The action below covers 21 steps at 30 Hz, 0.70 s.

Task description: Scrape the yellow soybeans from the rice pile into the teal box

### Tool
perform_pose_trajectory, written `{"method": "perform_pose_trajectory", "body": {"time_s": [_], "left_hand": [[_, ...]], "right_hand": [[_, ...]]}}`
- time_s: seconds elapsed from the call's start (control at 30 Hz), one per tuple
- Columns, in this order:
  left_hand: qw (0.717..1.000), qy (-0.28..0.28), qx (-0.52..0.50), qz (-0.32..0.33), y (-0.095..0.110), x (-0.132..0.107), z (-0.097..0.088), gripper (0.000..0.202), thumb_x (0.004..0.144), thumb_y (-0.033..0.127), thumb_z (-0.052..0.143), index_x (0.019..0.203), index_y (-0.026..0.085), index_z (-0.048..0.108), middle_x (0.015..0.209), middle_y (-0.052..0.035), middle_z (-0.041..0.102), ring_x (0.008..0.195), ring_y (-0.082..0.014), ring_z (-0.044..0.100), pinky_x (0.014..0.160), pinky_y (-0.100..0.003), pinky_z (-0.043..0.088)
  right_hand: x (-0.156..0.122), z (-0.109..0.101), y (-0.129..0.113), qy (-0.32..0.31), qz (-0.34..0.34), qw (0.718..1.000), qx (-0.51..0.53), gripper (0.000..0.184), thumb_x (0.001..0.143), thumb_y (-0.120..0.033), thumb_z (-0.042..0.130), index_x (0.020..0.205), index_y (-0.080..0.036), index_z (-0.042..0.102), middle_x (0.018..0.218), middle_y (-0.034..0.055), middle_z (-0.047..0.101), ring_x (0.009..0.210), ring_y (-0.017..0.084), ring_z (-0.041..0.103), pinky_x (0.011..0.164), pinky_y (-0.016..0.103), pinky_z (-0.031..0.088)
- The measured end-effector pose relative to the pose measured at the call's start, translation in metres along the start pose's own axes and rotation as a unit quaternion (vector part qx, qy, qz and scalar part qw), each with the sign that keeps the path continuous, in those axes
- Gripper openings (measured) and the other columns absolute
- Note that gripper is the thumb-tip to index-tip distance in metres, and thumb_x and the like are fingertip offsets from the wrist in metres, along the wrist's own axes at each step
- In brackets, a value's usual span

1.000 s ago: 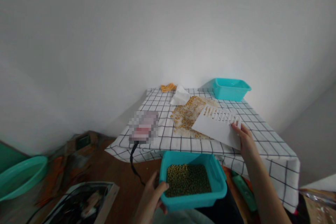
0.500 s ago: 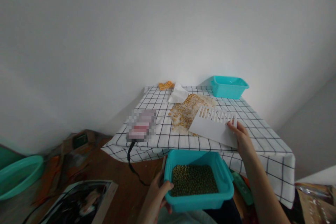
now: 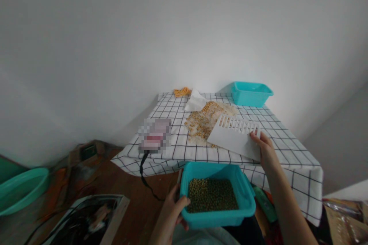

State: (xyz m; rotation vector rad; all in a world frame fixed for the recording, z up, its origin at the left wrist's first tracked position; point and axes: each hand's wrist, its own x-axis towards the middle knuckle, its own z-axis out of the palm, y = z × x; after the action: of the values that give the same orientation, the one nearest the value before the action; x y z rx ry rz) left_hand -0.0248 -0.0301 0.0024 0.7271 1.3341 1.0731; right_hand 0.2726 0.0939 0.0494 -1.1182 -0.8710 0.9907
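Note:
My left hand (image 3: 171,209) grips the near left corner of a turquoise tub (image 3: 218,218) filled with green beans (image 3: 212,195), held just below the table's front edge. My right hand (image 3: 264,149) holds a white slotted plastic board (image 3: 234,138) by its right end. The board lies tilted on the checked tablecloth (image 3: 178,145), its left edge against a pile of yellow grains and white rice (image 3: 204,122).
A second turquoise tub (image 3: 250,93) stands at the table's back right. White paper (image 3: 195,102) and an orange bundle (image 3: 182,92) lie at the back. A blurred device (image 3: 155,134) with a black cable sits on the left. A green basin (image 3: 20,189) rests on the floor.
The bean tub has shifted a little to the right in my left hand and sits closer under the table edge. The board in my right hand has barely moved.

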Motion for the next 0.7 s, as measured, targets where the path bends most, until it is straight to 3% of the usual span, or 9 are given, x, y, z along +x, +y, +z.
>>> {"method": "perform_pose_trajectory", "body": {"time_s": [0.17, 0.33, 0.5, 0.7], "left_hand": [[1.0, 0.0, 0.008, -0.003, 0.002, 0.0, 0.0, 0.043, 0.063, 0.037, 0.065, 0.101, 0.019, 0.058, 0.061, 0.0041, 0.057, 0.038, -0.0093, 0.05, 0.031, -0.018, 0.037], [0.998, 0.011, 0.027, -0.059, 0.011, 0.001, 0.003, 0.048, 0.057, 0.032, 0.063, 0.102, 0.017, 0.056, 0.055, 0.0058, 0.055, 0.036, -0.0109, 0.048, 0.029, -0.021, 0.036], [1.0, -0.005, 0.004, -0.003, 0.019, -0.012, 0.004, 0.043, 0.069, 0.027, 0.06, 0.11, 0.017, 0.055, 0.062, 0.0043, 0.059, 0.044, -0.0092, 0.053, 0.035, -0.017, 0.039], [1.0, -0.008, 0.012, -0.008, 0.018, -0.013, 0.003, 0.043, 0.068, 0.027, 0.061, 0.11, 0.016, 0.056, 0.055, 0.0067, 0.052, 0.038, -0.0082, 0.048, 0.032, -0.017, 0.037]], "right_hand": [[-0.001, 0.0, -0.002, -0.009, -0.002, 1.0, -0.013, 0.032, 0.067, -0.046, 0.074, 0.089, -0.023, 0.07, 0.083, 0.0027, 0.072, 0.068, 0.021, 0.061, 0.058, 0.029, 0.044], [0.0, 0.0, -0.002, 0.006, -0.006, 1.0, 0.003, 0.032, 0.066, -0.044, 0.075, 0.09, -0.024, 0.07, 0.083, 0.0015, 0.072, 0.068, 0.02, 0.061, 0.057, 0.029, 0.043], [-0.001, 0.0, 0.0, 0.007, 0.003, 1.0, -0.006, 0.032, 0.065, -0.045, 0.075, 0.088, -0.023, 0.069, 0.076, 0.0011, 0.07, 0.06, 0.018, 0.058, 0.054, 0.029, 0.043], [-0.001, 0.0, 0.0, 0.0, 0.008, 1.0, 0.002, 0.032, 0.066, -0.044, 0.076, 0.088, -0.023, 0.069, 0.077, 0.0018, 0.07, 0.061, 0.019, 0.058, 0.055, 0.028, 0.044]]}}
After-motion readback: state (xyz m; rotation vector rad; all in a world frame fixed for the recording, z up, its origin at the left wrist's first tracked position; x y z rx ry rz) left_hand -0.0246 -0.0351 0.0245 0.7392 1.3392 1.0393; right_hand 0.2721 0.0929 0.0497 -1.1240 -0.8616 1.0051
